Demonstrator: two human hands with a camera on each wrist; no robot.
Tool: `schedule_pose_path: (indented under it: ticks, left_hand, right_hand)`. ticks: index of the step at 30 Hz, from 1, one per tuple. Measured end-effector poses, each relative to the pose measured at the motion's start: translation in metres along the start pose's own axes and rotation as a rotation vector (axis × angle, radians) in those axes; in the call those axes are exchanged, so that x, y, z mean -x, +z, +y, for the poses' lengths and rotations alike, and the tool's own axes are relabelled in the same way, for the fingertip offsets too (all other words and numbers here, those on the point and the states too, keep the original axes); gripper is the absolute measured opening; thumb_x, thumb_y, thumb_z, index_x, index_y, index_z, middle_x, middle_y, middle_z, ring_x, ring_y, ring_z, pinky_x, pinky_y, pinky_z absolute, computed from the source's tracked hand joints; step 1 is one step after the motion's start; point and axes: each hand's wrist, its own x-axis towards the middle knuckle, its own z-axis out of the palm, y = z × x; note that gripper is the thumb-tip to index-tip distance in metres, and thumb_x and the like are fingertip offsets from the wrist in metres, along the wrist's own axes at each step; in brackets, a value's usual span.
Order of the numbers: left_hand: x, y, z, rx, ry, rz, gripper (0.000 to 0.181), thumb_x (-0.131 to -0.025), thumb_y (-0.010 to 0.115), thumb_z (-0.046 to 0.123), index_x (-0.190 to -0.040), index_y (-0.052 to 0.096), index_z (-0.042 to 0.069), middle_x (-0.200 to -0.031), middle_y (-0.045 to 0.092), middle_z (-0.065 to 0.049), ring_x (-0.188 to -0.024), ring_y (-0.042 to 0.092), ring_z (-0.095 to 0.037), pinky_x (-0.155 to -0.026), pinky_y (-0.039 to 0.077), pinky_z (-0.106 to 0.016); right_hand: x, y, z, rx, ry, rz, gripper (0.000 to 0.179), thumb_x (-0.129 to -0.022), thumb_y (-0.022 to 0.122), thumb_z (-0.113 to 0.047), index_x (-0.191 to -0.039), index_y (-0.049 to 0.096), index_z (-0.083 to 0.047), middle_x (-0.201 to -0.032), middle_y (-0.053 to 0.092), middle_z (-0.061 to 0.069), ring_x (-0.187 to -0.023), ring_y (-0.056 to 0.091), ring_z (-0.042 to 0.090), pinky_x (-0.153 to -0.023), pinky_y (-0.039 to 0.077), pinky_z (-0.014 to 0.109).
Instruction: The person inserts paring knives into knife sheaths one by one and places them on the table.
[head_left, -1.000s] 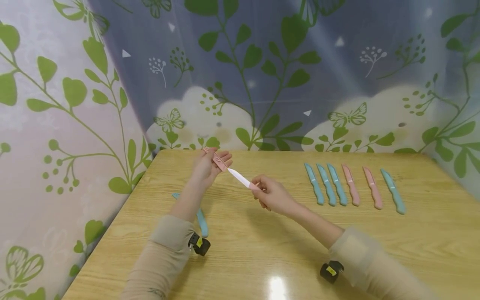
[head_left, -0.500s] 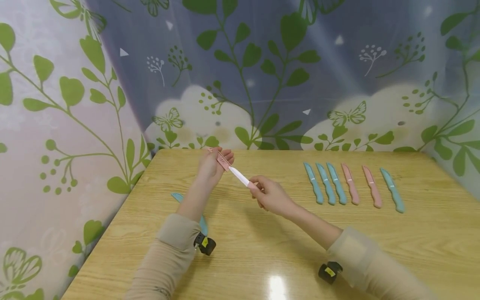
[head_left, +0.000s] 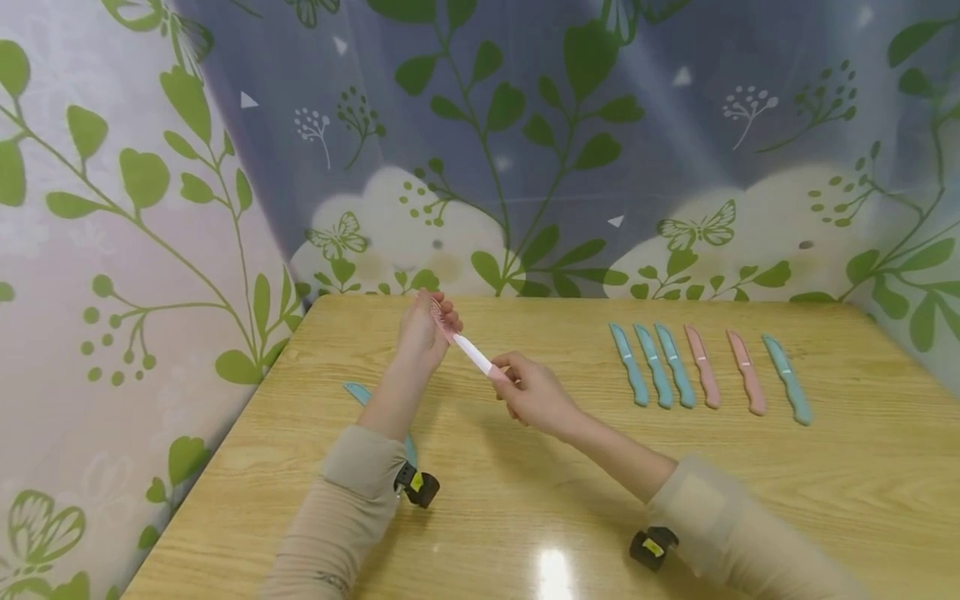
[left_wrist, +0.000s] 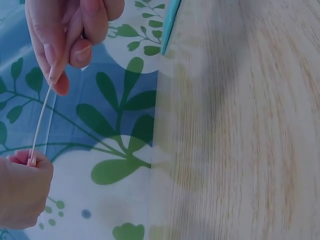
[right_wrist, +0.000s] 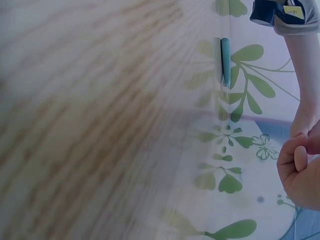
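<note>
In the head view my left hand [head_left: 424, 335] holds a pink slotted knife sheath [head_left: 443, 323], its fingers curled about it. My right hand [head_left: 536, 398] pinches the pink handle [head_left: 499, 377] of a paring knife whose white blade [head_left: 472, 355] points up and left, its tip end at the sheath's mouth. Seen from the left wrist, the blade [left_wrist: 41, 120] is edge-on, a thin line between the right hand [left_wrist: 75, 32] above and the left hand [left_wrist: 25, 190] below. The right wrist view shows the curled right hand [right_wrist: 300, 167], with the knife hidden. Both hands are above the table.
On the right of the wooden table [head_left: 540, 492] lie several sheathed knives, teal ones [head_left: 628, 365] and pink ones [head_left: 702, 367], in a spaced row. Another teal knife [head_left: 357, 392] lies partly hidden under the left forearm. A leaf-patterned curtain [head_left: 480, 150] hangs behind the table.
The left fingers have curled in further round the sheath. My right hand has moved slightly left and up with the knife, and a little less blade shows.
</note>
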Motion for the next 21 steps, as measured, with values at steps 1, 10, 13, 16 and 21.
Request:
schedule_pose_path:
  ticks: [1, 10, 13, 16, 21]
  left_hand:
    - [0.0, 0.0, 0.0, 0.003, 0.0, 0.007, 0.027, -0.103, 0.027, 0.03, -0.089, 0.038, 0.009, -0.073, 0.037, -0.001, -0.057, 0.035, -0.009, -0.054, 0.034, -0.02]
    - [0.002, 0.003, -0.004, 0.026, 0.01, 0.052, 0.028, -0.103, 0.025, 0.03, -0.085, 0.035, 0.01, -0.067, 0.033, 0.0, -0.055, 0.031, -0.009, -0.051, 0.03, -0.019]
    - [0.001, 0.004, -0.005, 0.038, 0.009, 0.069, 0.029, -0.103, 0.025, 0.029, -0.083, 0.035, 0.011, -0.065, 0.032, 0.001, -0.053, 0.031, -0.008, -0.05, 0.029, -0.019]
    - [0.0, 0.005, -0.007, 0.053, 0.003, 0.088, 0.03, -0.103, 0.025, 0.03, -0.081, 0.035, 0.011, -0.064, 0.031, 0.002, -0.051, 0.03, -0.007, -0.048, 0.028, -0.018]
    - [0.0, 0.007, -0.009, 0.071, -0.009, 0.109, 0.033, -0.102, 0.025, 0.032, -0.079, 0.036, 0.011, -0.063, 0.032, 0.003, -0.049, 0.03, -0.007, -0.047, 0.028, -0.017]
  right_hand:
    - [0.0, 0.001, 0.0, -0.003, -0.006, 0.003, 0.024, -0.096, 0.052, -0.01, -0.117, 0.052, 0.0, -0.075, 0.056, 0.011, -0.046, 0.044, 0.011, -0.038, 0.035, 0.022]
    - [0.002, 0.008, -0.003, 0.009, -0.007, 0.027, 0.024, -0.096, 0.051, -0.01, -0.118, 0.054, -0.001, -0.072, 0.055, 0.007, -0.045, 0.043, 0.011, -0.037, 0.034, 0.021]
    - [0.002, 0.009, -0.004, 0.016, -0.014, 0.037, 0.024, -0.096, 0.051, -0.01, -0.118, 0.054, -0.002, -0.072, 0.055, 0.007, -0.044, 0.043, 0.012, -0.037, 0.034, 0.022]
    - [0.002, 0.011, -0.005, 0.017, -0.017, 0.043, 0.024, -0.096, 0.051, -0.01, -0.118, 0.054, -0.002, -0.072, 0.055, 0.006, -0.045, 0.043, 0.012, -0.037, 0.034, 0.022]
    - [0.002, 0.012, -0.006, 0.026, -0.025, 0.045, 0.025, -0.095, 0.051, -0.008, -0.119, 0.053, -0.001, -0.072, 0.055, 0.004, -0.044, 0.044, 0.011, -0.036, 0.034, 0.022]
